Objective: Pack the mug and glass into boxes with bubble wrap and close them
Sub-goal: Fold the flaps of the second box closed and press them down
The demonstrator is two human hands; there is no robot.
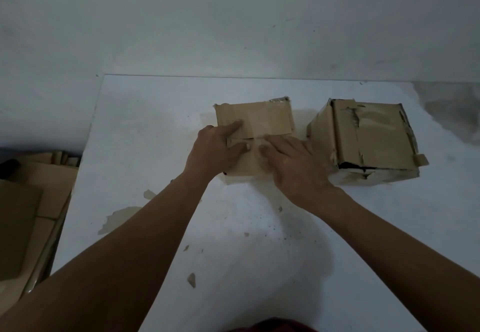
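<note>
A small brown cardboard box (262, 118) stands in the middle of the white table (155, 129), its top flaps folded down. My left hand (215, 150) lies on the box's left part, fingers straight, pressing the flaps. My right hand (293, 165) presses flat on the near right part of the same top. A second, larger cardboard box (374, 137) with torn, taped flaps stands shut to the right, touched by neither hand. Mug, glass and bubble wrap are not visible.
Flattened cardboard sheets (28, 209) are stacked low beside the table's left edge. Scraps of torn tape and paper (122, 218) lie on the near tabletop. A plain white wall (233, 20) rises just behind the table.
</note>
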